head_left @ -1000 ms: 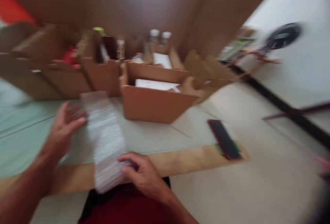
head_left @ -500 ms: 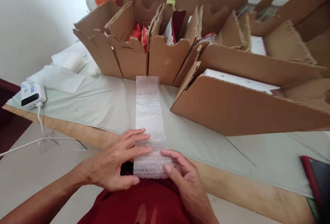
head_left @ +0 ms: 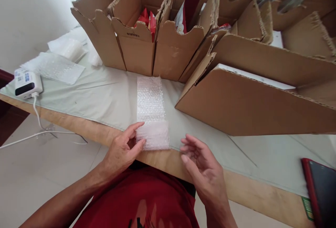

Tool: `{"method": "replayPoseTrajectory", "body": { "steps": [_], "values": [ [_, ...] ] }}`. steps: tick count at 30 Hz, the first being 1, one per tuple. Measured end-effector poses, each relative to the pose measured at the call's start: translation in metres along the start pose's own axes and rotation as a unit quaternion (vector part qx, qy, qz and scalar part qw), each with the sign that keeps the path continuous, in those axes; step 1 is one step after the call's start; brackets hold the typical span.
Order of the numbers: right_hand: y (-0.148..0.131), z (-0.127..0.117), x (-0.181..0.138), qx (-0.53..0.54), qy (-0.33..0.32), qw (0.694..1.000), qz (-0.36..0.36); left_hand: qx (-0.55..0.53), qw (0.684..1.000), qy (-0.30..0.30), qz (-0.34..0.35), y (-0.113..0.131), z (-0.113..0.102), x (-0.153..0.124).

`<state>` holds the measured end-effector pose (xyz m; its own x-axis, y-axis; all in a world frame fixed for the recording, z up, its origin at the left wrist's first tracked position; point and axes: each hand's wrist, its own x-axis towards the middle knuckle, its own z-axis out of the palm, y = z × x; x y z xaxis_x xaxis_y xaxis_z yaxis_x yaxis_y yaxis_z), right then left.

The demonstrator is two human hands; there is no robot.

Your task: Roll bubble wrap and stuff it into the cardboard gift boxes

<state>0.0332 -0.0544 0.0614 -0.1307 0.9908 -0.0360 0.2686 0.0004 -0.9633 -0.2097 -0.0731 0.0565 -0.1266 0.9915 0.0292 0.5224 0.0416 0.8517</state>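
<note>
A strip of clear bubble wrap (head_left: 150, 98) lies on the pale green cloth, its near end folded over into a double layer at the table's front edge. My left hand (head_left: 124, 145) is at the left side of this fold, forefinger and thumb on its edge and the other fingers curled and partly hidden. My right hand (head_left: 203, 161) hovers to the right of the wrap, apart from it, with fingers loosely bent and nothing between them.
Cardboard bins (head_left: 136, 49) with red packets and other goods line the back. A long cardboard box (head_left: 249, 105) stands at right. More bubble wrap (head_left: 61, 68) and a white device (head_left: 28, 82) with a cable lie left. A dark phone (head_left: 324, 186) rests at far right.
The wrap's near end is now folded over on top of the strip. My right hand has come off it to the right, and my left hand has curled at its left edge.
</note>
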Motion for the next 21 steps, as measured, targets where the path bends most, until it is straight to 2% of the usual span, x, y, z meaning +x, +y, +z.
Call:
{"method": "replayPoseTrajectory", "body": {
  "steps": [5,8,10,12,16,18,21],
  "values": [
    [-0.005,0.027,0.034,-0.165,-0.069,0.981,-0.071,0.062,0.998,-0.005,0.022,-0.004,-0.001,0.003],
    [-0.003,0.038,0.039,-0.237,-0.058,0.960,-0.138,0.132,0.990,0.011,0.057,-0.010,-0.001,0.006],
    [-0.002,0.035,0.034,-0.277,-0.030,0.944,-0.177,0.166,0.982,0.027,0.085,-0.014,-0.002,0.006],
    [-0.001,0.028,0.027,-0.309,-0.031,0.924,-0.222,0.187,0.976,0.049,0.105,-0.018,-0.004,0.005],
    [-0.002,0.020,0.022,-0.367,-0.105,0.873,-0.303,0.174,0.968,0.094,0.156,-0.015,-0.011,-0.001],
    [0.000,0.024,0.026,-0.379,-0.126,0.859,-0.319,0.162,0.964,0.073,0.200,-0.012,-0.013,-0.005],
    [0.003,0.034,0.034,-0.351,-0.115,0.868,-0.331,0.156,0.958,0.006,0.240,-0.010,-0.011,-0.011]
  ]
}}
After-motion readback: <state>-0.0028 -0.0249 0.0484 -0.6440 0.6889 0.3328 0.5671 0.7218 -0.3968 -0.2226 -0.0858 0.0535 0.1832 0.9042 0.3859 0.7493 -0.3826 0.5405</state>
